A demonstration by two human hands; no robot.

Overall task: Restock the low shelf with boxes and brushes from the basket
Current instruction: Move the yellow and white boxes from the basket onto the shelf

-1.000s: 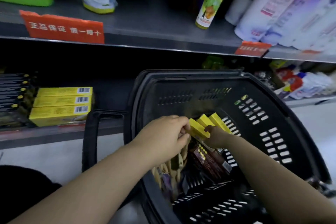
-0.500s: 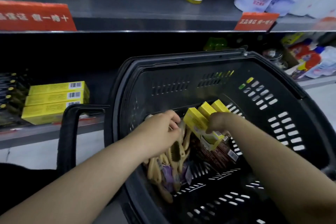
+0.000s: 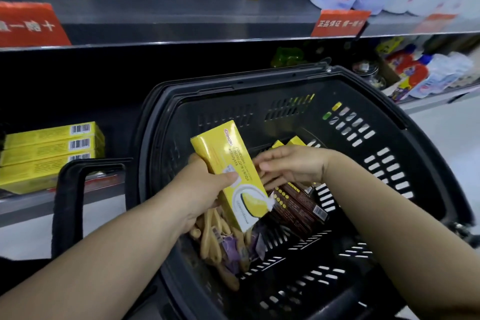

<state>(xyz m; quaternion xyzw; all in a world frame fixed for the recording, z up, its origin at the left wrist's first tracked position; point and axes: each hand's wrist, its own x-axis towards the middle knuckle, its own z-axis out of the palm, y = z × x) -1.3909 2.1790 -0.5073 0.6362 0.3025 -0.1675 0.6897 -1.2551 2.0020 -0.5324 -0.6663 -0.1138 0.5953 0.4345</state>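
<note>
My left hand (image 3: 205, 187) grips a yellow box (image 3: 228, 171) and holds it tilted above the contents of the black basket (image 3: 389, 117). My right hand (image 3: 291, 163) hovers just right of that box with fingers loosely extended, over two more yellow boxes (image 3: 293, 141) that stand in the basket. Wooden brushes (image 3: 213, 239) and dark brown boxes (image 3: 298, 205) lie in the basket bottom. On the low shelf (image 3: 23, 205) at the left a stack of three yellow boxes (image 3: 49, 153) lies flat.
The basket's black handle (image 3: 67, 197) stands between the basket and the low shelf. The upper shelf (image 3: 168, 8) carries bottles and red price tags. Packets and bottles (image 3: 420, 73) fill the low shelf at the far right. Pale floor shows at the right.
My left hand has taken one yellow box and lifted it up out of the row in the basket. My right hand has let go of the boxes and opened.
</note>
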